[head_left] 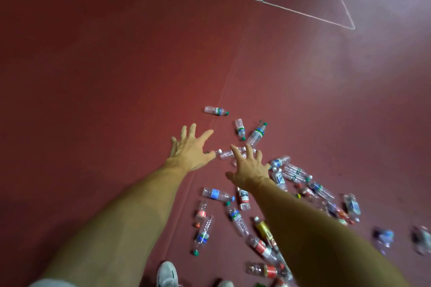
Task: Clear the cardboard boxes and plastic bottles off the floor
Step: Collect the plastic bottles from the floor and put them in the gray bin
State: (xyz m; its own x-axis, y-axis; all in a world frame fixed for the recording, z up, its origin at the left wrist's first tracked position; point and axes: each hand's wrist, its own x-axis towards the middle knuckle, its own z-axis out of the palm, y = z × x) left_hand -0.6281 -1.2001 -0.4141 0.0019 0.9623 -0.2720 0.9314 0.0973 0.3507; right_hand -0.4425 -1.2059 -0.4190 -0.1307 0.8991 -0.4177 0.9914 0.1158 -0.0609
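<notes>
Several empty plastic bottles lie scattered on the dark red floor [93, 77], mostly at the lower right. Both my arms reach forward and down. My left hand [190, 149] has its fingers spread and holds nothing, just left of a clear bottle [224, 154] lying on its side. My right hand [248, 165] is also spread wide and empty, hovering over that bottle's right end. Farther off lie a green-capped bottle [215, 110] and two more [240, 128] [256, 134]. No cardboard box is in view.
White painted lines [263, 0] cross the floor at the top. My white shoes [167, 274] stand at the bottom edge, with bottles close beside them [202, 237]. A dense heap of bottles [321, 193] spreads to the right. The floor to the left is bare.
</notes>
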